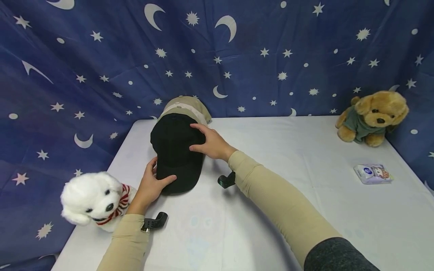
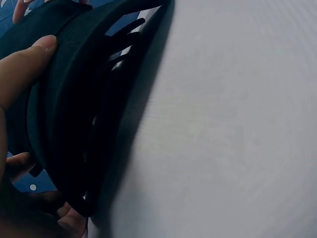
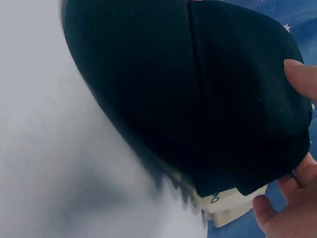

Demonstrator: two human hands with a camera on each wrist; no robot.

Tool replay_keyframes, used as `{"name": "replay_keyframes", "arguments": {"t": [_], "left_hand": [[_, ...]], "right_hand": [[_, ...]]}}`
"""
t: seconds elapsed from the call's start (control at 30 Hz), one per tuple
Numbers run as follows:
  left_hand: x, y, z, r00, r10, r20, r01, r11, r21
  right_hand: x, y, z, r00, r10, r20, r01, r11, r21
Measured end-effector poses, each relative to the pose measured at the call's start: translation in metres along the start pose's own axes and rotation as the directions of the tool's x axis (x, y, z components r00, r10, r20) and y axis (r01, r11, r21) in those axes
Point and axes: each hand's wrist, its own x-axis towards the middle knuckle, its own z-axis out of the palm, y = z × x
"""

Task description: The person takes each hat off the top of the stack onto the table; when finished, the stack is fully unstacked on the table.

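A black cap is held between both hands, its brim toward the near side of the table. My left hand grips the brim's left side, the thumb lying on top and other fingers partly hidden below. My right hand holds the crown from the right; in the right wrist view its thumb is on the crown and other fingers are at the lower rim. Just behind sits a beige cap with a pale band, partly covered. Dark narrow shapes beneath the black brim in the left wrist view are unclear.
A white plush dog with a striped scarf sits close to my left forearm. At the far right are a brown plush dog and a small wipes pack. A blue star-patterned cloth hangs behind the white table.
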Motion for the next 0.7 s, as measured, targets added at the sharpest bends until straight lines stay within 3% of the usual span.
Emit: {"name": "replay_keyframes", "arguments": {"t": [0.23,0.47,0.7], "left_hand": [[0.001,-0.002,-0.002,0.999,0.043,0.024,-0.043,0.999,-0.02],[-0.005,-0.001,-0.005,0.998,0.053,0.022,-0.052,0.997,-0.052],[-0.016,0.012,-0.011,0.996,0.091,-0.014,-0.091,0.994,-0.061]], "right_hand": [[0.0,-0.009,0.004,0.999,-0.042,0.012,0.042,0.997,-0.058],[-0.003,-0.011,0.008,0.997,-0.004,-0.074,-0.001,0.998,-0.065],[-0.01,-0.016,0.0,0.988,-0.039,-0.15,0.039,0.999,0.002]]}}
